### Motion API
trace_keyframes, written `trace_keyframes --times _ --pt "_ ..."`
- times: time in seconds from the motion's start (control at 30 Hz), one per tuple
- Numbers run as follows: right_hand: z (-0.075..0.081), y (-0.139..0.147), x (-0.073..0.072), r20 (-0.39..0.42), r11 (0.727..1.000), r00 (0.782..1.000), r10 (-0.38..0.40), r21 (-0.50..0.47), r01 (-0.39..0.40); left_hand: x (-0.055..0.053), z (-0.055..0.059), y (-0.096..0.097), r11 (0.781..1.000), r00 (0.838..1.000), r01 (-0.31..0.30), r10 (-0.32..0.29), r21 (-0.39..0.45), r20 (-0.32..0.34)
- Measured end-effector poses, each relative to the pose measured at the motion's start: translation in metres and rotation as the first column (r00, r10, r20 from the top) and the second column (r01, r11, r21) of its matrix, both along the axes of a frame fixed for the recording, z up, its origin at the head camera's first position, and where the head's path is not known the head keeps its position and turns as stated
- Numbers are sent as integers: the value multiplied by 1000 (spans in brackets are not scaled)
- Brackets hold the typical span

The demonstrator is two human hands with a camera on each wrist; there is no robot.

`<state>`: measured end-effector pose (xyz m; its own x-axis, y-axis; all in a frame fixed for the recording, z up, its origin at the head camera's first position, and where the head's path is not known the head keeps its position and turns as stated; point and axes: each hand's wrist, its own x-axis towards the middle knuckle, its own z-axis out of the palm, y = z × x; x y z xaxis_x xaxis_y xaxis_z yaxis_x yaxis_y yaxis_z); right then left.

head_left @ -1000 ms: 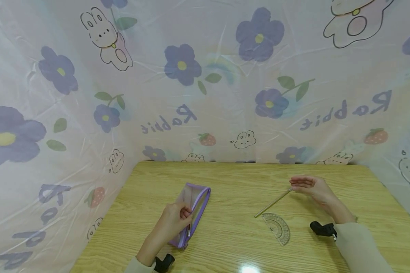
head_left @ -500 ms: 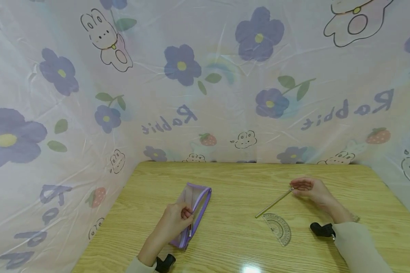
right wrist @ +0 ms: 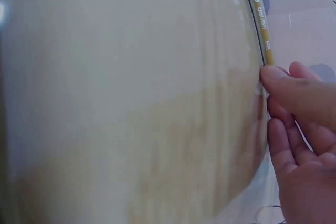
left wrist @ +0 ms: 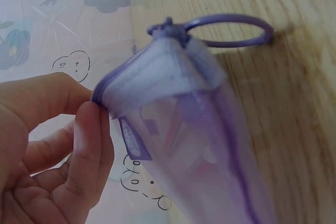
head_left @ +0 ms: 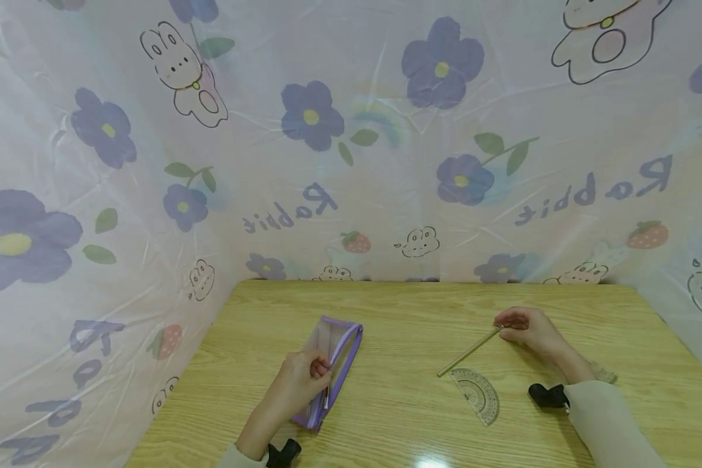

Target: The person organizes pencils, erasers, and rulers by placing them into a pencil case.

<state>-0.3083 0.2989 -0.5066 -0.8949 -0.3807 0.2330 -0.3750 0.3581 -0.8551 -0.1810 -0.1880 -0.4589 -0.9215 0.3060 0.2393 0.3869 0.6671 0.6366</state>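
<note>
Room to pass btwn pouch [head_left: 344,369] & pencil [head_left: 470,351] over tbl [head_left: 400,364], but protractor [head_left: 481,394] blocks pencil's near side.

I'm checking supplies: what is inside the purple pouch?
Blurred pinkish and pale shapes show through the sheer side of the pouch; I cannot tell what they are. In the head view, the left hand covers part of the pouch, hiding whatever lies behind.

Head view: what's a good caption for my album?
Left hand pinches a purple pouch; right hand holds a pencil near a protractor.
</note>
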Motion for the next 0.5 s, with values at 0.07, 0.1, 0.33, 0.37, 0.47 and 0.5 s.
trace_keyframes --times 0.07,0.1,0.33,0.37,0.47,0.5 --pt "0 -1 0 -13 1000 1000 -3 6 3 0 0 0 1000 1000 1 -1 1 -3" --pt "1 -2 0 -18 1000 1000 -6 8 6 0 0 0 1000 1000 1 -1 3 -2" --pt "1 -5 0 1 1000 1000 -22 18 22 1 0 0 1000 1000 -3 2 14 16" --pt "1 -5 0 5 1000 1000 -25 19 25 1 0 0 1000 1000 -3 3 13 16" --pt "0 -4 0 -5 998 1000 -28 57 29 1 0 0 1000 1000 -2 2 13 21" --pt "0 -4 0 -12 997 1000 -29 70 30 0 0 0 1000 1000 -2 1 14 23"
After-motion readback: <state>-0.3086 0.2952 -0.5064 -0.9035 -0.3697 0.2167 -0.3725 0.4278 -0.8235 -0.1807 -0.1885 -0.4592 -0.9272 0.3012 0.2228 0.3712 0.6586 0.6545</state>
